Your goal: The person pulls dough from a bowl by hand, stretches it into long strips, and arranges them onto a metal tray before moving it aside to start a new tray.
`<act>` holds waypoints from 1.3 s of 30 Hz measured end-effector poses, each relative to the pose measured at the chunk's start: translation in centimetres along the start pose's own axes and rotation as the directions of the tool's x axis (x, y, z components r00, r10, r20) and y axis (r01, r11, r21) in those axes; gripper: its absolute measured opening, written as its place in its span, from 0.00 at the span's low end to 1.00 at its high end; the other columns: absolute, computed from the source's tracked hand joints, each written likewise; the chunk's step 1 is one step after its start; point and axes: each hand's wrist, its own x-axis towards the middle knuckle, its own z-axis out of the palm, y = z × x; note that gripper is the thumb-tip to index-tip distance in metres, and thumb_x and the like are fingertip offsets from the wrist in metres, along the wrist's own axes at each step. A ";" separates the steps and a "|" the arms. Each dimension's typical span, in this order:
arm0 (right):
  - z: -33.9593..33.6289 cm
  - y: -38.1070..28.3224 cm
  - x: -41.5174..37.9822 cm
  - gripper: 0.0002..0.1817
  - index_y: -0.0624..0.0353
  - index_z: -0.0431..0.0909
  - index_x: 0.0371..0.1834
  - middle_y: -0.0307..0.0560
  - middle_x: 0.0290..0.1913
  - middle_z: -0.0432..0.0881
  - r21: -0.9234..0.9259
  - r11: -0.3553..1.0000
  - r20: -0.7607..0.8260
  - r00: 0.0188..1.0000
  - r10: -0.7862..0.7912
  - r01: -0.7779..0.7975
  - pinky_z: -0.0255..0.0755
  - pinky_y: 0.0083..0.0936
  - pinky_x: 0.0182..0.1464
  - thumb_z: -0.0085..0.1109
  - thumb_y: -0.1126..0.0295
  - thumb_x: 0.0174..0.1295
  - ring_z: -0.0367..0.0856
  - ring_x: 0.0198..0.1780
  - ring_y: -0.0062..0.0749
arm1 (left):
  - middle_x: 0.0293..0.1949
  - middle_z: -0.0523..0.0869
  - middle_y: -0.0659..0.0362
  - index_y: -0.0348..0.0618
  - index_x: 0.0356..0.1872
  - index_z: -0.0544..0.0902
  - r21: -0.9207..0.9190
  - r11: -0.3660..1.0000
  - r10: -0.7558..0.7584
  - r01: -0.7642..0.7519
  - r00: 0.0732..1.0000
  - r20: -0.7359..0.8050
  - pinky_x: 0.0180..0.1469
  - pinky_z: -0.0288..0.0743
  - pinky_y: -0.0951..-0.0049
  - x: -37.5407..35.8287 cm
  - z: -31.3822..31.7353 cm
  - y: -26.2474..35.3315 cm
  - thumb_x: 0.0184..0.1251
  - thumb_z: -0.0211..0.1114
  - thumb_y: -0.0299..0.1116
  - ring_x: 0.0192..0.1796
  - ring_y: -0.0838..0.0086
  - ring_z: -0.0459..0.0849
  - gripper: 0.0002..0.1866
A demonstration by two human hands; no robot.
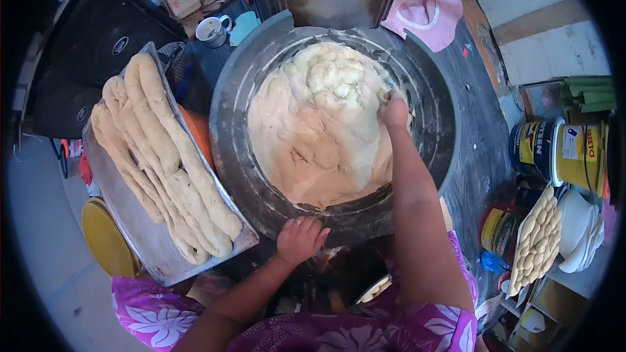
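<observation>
A large mass of pale dough [319,137] fills the middle of a wide, dark round basin [229,150]. My right hand [395,111] is at the upper right edge of the dough, its fingers bent inward against something too small to make out. On the basin's near rim rests my left hand [302,240], a ring on one finger, fingers apart and nothing held. To the left, a metal tray [130,221] carries several long ropes of dough [171,156].
Behind the basin are a white mug [212,31] and a pink cap [427,13]. Paint buckets [536,150] and a tray of small dough pieces [536,241] stand at the right. A yellow lid [107,238] lies beyond the metal tray, at the left.
</observation>
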 end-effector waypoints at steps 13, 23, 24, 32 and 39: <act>-0.4 0.0 5.5 0.28 0.66 0.81 0.30 0.59 0.41 0.81 -0.323 0.945 0.458 0.882 0.114 0.045 0.72 0.34 0.46 0.58 0.46 0.48 0.81 0.44 0.44 | 0.26 0.75 0.61 0.49 0.23 0.76 0.067 0.997 0.036 -0.028 0.991 -0.127 0.33 0.68 0.69 0.2 0.7 0.0 0.60 0.57 0.46 0.30 0.69 0.76 0.14; -4.2 0.5 6.5 0.17 0.64 0.74 0.40 0.46 0.36 0.79 0.814 0.545 0.151 0.979 0.137 -0.201 0.72 0.29 0.43 0.60 0.60 0.58 0.78 0.39 0.34 | 0.24 0.73 0.63 0.50 0.21 0.75 0.063 0.997 0.045 -0.040 0.996 -0.077 0.33 0.67 0.71 0.0 0.5 -0.3 0.59 0.58 0.45 0.29 0.72 0.75 0.13; -4.0 1.5 6.5 0.17 0.64 0.74 0.40 0.46 0.36 0.79 0.808 0.551 0.153 0.977 0.146 -0.209 0.72 0.29 0.43 0.60 0.60 0.58 0.78 0.39 0.34 | 0.24 0.73 0.63 0.50 0.21 0.74 0.068 0.996 0.055 -0.049 0.995 -0.086 0.33 0.66 0.71 0.1 0.6 -0.2 0.59 0.58 0.45 0.29 0.72 0.75 0.13; -3.8 3.0 2.6 0.28 0.58 0.73 0.47 0.42 0.34 0.79 -0.042 0.998 0.508 0.858 0.070 -0.057 0.75 0.30 0.33 0.71 0.58 0.44 0.78 0.32 0.30 | 0.29 0.78 0.61 0.48 0.26 0.78 0.018 1.000 0.015 -0.014 0.999 -0.039 0.35 0.68 0.69 -0.2 0.3 -0.1 0.57 0.60 0.44 0.32 0.69 0.77 0.12; -9.5 3.5 -6.7 0.16 0.54 0.75 0.45 0.37 0.29 0.78 0.318 0.834 0.406 0.860 0.310 -0.450 0.70 0.20 0.21 0.62 0.64 0.54 0.75 0.26 0.23 | 0.27 0.76 0.60 0.48 0.24 0.77 0.011 1.000 -0.001 0.001 0.999 -0.037 0.35 0.68 0.69 -0.2 0.3 -0.1 0.58 0.59 0.45 0.32 0.68 0.77 0.13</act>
